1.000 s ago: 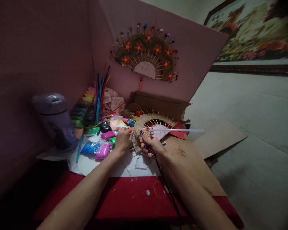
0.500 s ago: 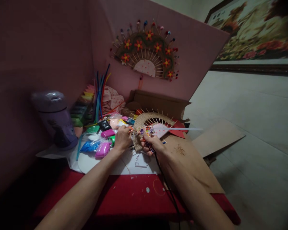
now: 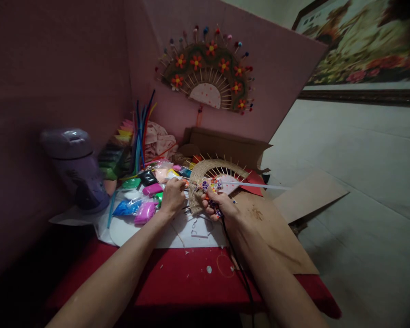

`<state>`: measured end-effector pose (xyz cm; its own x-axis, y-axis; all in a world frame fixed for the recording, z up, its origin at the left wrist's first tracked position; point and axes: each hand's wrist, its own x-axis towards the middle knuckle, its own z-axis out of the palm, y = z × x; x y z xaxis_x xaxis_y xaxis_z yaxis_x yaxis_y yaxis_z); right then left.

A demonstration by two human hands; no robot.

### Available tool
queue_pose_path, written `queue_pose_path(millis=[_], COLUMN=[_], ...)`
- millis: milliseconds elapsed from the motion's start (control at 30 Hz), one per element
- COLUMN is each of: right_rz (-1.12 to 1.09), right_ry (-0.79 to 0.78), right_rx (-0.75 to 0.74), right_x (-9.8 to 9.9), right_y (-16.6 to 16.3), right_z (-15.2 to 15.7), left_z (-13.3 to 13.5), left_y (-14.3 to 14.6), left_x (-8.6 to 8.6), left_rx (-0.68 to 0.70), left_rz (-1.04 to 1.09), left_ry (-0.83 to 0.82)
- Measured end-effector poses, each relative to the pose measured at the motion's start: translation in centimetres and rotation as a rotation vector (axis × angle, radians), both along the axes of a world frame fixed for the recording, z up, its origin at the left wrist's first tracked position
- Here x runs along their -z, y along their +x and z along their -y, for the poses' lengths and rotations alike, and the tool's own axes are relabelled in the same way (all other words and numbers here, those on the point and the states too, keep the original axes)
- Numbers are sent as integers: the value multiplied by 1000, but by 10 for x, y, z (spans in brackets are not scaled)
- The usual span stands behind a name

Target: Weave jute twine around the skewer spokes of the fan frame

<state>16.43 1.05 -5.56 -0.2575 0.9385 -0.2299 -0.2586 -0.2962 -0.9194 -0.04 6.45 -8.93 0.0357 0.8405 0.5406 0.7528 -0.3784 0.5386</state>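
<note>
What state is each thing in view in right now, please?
left hand: closed on the twine fan's edge.
right hand: gripping the glue gun.
glue gun: glue stick protruding, cord attached.
twine fan: partly wound, tilted up.
flowered fan: hanging on the pink board.
cardboard box: open.

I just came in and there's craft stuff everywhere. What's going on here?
A person is working on a half-round woven fan over a red table. The left hand grips the fan's left edge. The right hand holds what looks like a patterned glue gun against it, with a clear stick jutting right and a black cord trailing down. Coloured clay packets lie to the left. A finished flowered fan hangs on the pink board behind.
</note>
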Motion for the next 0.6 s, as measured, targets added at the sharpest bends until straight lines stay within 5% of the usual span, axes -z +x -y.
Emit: queue_pose_path(millis=[600], right_rz=[31], right_ry=[2], right_rx=[-16], right_x=[7], right_y=[-1], right_z=[-3], left_z=[-1], left_y=[1], left_x=[1], left_rx=[-1], left_rz=[23], left_ry=[22])
